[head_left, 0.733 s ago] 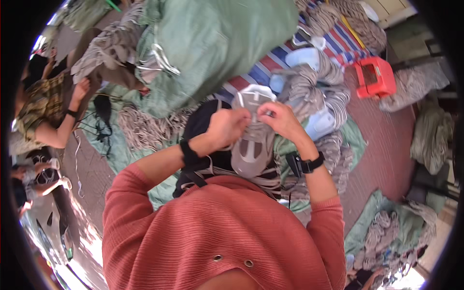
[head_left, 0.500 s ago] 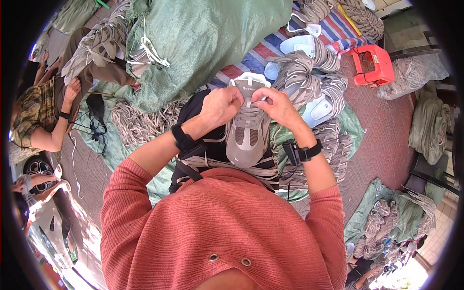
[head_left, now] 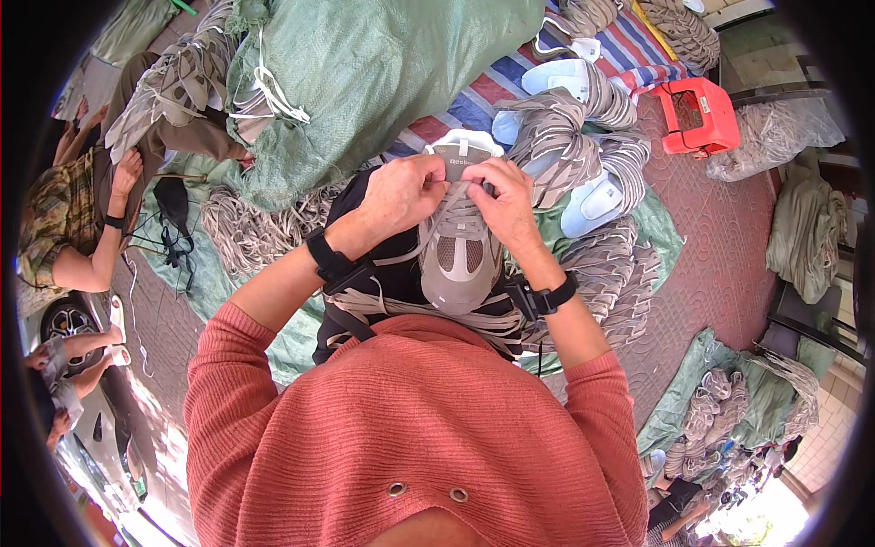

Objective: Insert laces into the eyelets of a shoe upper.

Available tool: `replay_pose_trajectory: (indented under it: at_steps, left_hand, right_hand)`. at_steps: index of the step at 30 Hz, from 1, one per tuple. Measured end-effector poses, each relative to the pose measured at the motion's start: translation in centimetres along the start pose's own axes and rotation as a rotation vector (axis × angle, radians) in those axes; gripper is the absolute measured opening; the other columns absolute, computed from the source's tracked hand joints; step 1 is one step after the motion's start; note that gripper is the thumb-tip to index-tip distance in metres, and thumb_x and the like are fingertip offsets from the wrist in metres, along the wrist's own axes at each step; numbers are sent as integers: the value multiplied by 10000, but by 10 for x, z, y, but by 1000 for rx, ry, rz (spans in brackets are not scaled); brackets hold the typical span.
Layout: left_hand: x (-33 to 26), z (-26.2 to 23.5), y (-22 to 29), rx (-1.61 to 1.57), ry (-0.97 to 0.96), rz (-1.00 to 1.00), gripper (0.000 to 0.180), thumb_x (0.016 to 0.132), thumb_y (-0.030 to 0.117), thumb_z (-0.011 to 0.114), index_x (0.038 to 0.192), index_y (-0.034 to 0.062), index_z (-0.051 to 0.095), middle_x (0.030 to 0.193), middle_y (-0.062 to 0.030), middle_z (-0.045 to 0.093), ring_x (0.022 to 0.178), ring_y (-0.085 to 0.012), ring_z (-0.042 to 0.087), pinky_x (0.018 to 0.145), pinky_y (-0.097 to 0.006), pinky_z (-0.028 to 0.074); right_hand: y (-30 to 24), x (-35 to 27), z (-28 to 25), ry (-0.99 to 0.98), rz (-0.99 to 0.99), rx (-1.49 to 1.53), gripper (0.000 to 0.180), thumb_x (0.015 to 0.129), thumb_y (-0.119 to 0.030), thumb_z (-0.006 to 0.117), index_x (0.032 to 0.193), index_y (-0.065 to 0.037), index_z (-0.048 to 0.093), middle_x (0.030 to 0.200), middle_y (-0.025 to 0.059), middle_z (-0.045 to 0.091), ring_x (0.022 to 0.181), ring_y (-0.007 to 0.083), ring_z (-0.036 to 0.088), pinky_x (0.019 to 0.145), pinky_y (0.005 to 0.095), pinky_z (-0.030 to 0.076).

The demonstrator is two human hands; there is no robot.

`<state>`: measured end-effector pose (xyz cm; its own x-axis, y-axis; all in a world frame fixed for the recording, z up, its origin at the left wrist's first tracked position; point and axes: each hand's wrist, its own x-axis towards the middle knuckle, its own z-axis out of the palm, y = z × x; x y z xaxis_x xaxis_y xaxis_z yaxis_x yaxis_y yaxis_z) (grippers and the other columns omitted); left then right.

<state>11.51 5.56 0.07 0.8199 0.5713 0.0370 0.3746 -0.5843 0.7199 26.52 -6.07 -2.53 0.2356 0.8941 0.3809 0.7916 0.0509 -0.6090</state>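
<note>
Left hand (head_left: 401,194) and right hand (head_left: 499,202) both pinching the beige laces at the tongue of a grey-beige mesh sneaker (head_left: 460,255). Sneaker held upright over the lap, above a black bag (head_left: 365,273). Just beyond, a bulging green woven sack (head_left: 383,73) and heaps of grey shoe uppers (head_left: 583,137) on the striped tarp (head_left: 474,100)

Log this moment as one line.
left hand: grips shoe near tongue | right hand: pinches lace | shoe: on lap, toe toward wearer | beside: green sack

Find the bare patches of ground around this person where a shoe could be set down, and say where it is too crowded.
Bare brick floor lies right of the right hand, between the red stool and the grey cloth heap. Another strip runs left, past the tarp edge. Around the grey shoe and left hand, shoe piles and the green sack crowd everything.
</note>
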Motion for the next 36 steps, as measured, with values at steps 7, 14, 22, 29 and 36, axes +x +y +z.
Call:
replay_pose_trajectory:
  at_steps: [7,14,22,29,36]
  left_hand:
    - [0,-3,-4,-17,-76,17,162,775,161,654,795,44,543,717,-117,593,612,-283,586,560,-377,451]
    - [1,-6,-1,-62,-147,49,148,770,137,624,774,45,509,734,-120,573,688,-339,585,589,-425,441]
    - [-2,-6,-4,73,-125,217,63,750,89,550,761,44,507,761,-116,545,717,-342,582,588,-438,464]
    - [1,-5,4,92,-63,298,134,765,84,596,854,56,501,759,-112,551,664,-340,580,571,-407,462]
    - [8,2,2,129,-169,195,191,783,139,649,913,74,526,811,-130,620,716,-332,621,599,-409,481]
  right_hand:
    - [-18,-11,-20,185,479,665,58,802,-49,646,849,-43,680,811,14,653,710,127,552,730,245,424]
    - [-44,-39,-38,-16,-148,56,201,685,-8,640,871,-83,662,924,29,649,780,224,541,864,370,397]
    - [-48,-26,-52,-261,-252,-188,310,677,-2,619,977,-79,632,1016,28,613,880,196,541,933,388,357]
    - [-13,17,-48,-155,-166,-211,252,727,-14,586,969,-72,619,927,33,620,870,218,556,909,395,343]
    - [5,27,-55,-551,-90,-259,103,786,-153,569,756,-75,629,799,40,585,809,233,562,809,384,348]
